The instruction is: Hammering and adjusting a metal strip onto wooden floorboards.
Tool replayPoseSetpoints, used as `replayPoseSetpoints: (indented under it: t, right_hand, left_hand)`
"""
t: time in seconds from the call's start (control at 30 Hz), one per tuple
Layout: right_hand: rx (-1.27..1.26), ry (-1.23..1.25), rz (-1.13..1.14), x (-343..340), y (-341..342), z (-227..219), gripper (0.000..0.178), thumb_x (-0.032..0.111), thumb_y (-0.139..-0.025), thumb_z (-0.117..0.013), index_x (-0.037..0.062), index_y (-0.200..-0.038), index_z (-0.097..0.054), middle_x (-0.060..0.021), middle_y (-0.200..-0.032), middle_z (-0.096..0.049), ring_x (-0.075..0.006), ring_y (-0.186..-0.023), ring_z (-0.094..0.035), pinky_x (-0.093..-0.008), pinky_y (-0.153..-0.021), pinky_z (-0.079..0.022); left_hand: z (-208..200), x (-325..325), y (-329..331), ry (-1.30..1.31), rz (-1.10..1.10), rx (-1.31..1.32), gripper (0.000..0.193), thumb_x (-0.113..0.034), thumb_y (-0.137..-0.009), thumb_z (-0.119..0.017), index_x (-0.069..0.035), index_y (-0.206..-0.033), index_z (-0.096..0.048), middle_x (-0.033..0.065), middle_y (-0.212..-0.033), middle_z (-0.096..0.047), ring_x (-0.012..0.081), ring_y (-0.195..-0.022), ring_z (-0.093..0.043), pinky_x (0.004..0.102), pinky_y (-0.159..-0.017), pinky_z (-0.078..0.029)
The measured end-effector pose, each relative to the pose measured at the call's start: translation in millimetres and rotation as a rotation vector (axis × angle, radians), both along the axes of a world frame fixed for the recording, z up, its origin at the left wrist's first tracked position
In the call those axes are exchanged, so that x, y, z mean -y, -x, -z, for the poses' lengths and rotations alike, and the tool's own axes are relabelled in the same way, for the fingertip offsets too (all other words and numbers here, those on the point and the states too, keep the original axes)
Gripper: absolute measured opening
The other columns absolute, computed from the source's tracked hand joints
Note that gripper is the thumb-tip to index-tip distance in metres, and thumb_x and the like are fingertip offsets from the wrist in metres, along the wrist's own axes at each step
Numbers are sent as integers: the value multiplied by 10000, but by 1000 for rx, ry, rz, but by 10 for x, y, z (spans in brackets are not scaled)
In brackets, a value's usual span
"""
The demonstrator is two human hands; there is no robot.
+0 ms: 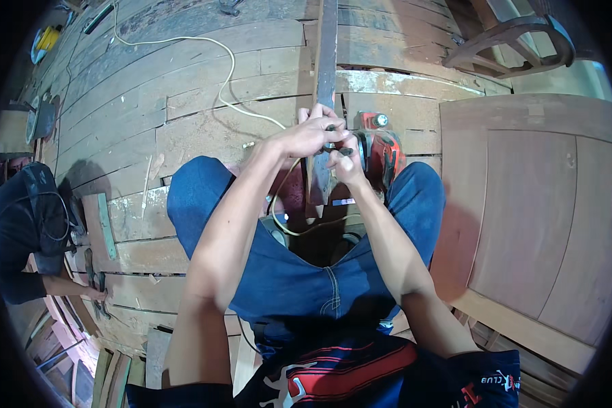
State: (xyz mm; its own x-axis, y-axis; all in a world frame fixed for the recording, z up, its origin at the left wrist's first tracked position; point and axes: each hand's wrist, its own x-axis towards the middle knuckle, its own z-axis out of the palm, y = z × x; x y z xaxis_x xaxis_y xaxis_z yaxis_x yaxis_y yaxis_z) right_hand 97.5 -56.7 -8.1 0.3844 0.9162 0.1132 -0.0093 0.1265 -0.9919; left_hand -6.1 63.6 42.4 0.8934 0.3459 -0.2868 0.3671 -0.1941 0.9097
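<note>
My two hands meet over a long wooden beam (326,61) that runs away from me between my knees. My left hand (306,136) is closed, its fingers bent around a small dark, narrow thing (331,128). Just below and to the right, my right hand (347,166) is closed too, and a dark tip (346,151) pokes out by its thumb. Whether both dark bits belong to one piece is hidden by the fingers. Touching or close to my right hand, a red and black power tool (389,158) rests beside the beam.
A pale cord (232,64) snakes over the plank floor (272,61). Wooden panels (523,204) lie at right, below a curved wooden frame (523,44). At left a co-worker (30,231) crouches, one hand (96,294) at a dark tool. A hammer head (229,7) shows at the far edge.
</note>
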Motion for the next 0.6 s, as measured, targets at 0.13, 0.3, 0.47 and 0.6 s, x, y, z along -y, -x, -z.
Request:
replayPoseSetpoints:
  t: [0.13,0.3,0.47,0.6]
  right_hand:
    - [102,51,-53,-49,-30,-2,348,182,-653,-486,-41,-910,-560,-9,-582,-496,-84,-522,-469,-225,-463,-389]
    - [-10,-12,18,-72,11,121,445,371,-790,-501,-31,-970,-571,36,-586,-487,-16,-520,-434,-165,-422,-316]
    - [-17,-127,103,-133,75,189,472,476,-798,-505,20,-677,-510,7,-526,-480,-75,-490,-504,-207,-442,-372]
    - [-101,-200,160,-226,92,214,460,432,-757,-583,-25,-813,-568,19,-568,-482,-67,-519,-492,-211,-447,-380]
  left_hand:
    - [-107,2,-10,-45,84,-42,397,-412,-911,-540,-96,-1141,-609,78,-1248,-372,291,-1135,-275,391,-1071,-185]
    - [-79,65,-32,-94,79,-56,403,-413,-916,-536,-101,-1161,-607,85,-1249,-373,289,-1162,-268,397,-1075,-201]
    - [-81,78,-26,-89,67,-35,362,-399,-933,-506,-90,-1106,-582,102,-1221,-383,293,-1135,-291,398,-1056,-221]
    - [-91,54,-30,-235,50,78,285,-341,-933,-515,-74,-1032,-532,104,-1137,-401,283,-1113,-318,394,-1023,-252]
